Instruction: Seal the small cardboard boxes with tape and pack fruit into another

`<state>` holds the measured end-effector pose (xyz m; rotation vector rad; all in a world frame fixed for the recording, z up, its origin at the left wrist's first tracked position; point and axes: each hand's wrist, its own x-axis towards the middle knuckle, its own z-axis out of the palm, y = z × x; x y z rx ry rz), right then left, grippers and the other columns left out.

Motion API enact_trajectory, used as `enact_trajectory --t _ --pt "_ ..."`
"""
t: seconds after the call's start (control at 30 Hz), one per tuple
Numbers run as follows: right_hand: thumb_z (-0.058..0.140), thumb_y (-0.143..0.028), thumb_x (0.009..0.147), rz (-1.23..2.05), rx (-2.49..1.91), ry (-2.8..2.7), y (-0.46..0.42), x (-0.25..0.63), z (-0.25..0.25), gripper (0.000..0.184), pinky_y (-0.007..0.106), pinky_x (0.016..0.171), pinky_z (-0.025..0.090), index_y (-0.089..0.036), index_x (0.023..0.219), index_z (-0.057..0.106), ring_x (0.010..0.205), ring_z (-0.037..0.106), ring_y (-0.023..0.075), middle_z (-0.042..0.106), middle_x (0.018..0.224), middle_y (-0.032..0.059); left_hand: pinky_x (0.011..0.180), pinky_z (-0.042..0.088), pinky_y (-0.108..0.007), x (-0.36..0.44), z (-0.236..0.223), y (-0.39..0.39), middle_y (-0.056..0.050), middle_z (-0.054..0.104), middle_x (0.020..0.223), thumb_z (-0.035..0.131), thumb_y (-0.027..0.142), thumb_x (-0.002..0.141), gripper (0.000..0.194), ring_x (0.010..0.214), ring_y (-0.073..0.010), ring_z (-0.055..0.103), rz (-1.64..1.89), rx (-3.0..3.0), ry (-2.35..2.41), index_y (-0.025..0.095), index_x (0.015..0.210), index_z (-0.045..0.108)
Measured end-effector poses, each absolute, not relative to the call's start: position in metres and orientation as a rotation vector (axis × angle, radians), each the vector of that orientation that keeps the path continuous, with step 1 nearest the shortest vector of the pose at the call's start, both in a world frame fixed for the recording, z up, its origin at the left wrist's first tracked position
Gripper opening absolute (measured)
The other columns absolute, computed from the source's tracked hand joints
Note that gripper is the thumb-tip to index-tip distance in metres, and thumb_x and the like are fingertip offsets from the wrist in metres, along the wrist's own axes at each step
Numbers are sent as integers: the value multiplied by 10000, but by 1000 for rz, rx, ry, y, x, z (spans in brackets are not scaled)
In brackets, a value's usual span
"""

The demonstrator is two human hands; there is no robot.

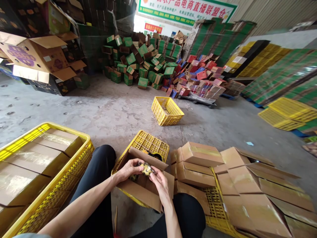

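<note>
Between my left hand (130, 169) and my right hand (160, 183) is a small yellow-and-dark item (146, 169) with a shiny surface, perhaps clear wrapping; its exact kind is hard to make out. The fingers of both hands are closed on it, one hand at each end. Just below them stands an open cardboard box (146, 195) with its flaps folded out. It rests on an upturned yellow plastic crate (148, 142) between my knees. A dark and yellow object (156, 156) shows behind the box's far flap, partly hidden.
Closed cardboard boxes fill a large yellow crate (86, 136) on the left. More cardboard boxes (257, 201) are stacked on the right beside another yellow crate (218, 205). Ahead on the floor sits a smaller yellow crate (170, 119); heaped green boxes (131, 59) lie beyond.
</note>
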<state>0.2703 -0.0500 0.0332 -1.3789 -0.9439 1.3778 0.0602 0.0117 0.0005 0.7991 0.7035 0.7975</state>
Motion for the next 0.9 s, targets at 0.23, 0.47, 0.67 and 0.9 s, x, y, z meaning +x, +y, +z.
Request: enact_trajectory --t 0.23,0.47,0.67,0.9 --pt "912 -608 683 1367 -1385 -929 -50 270 33 656 527 1032 587 -232 1204 779 1187 710 375 766 1253 123 862 529 -313 61 2 11 -89 712 1080 974 428 676 559 908 -195 686 806 778 696 158 1093 718" --pt "915 -614 672 1385 -1382 -920 -49 270 31 642 513 1029 590 -240 1177 785 1187 710 368 767 1253 113 859 532 -321 61 2 11 -82 712 1069 985 433 648 565 891 -192 687 809 764 708 163 1073 727" --pt "918 -618 665 1377 -1382 -926 -48 271 28 652 508 1015 597 -233 1174 786 1180 714 369 764 1258 122 879 535 -330 61 3 11 -92 714 1086 981 430 657 563 905 -195 691 806 760 708 157 1081 729" --pt "912 -610 681 1378 -1381 -929 -49 270 32 631 501 1018 596 -236 1173 788 1178 715 363 768 1250 119 874 536 -337 61 3 11 -87 713 1079 980 431 654 557 904 -204 697 810 764 722 164 1076 734"
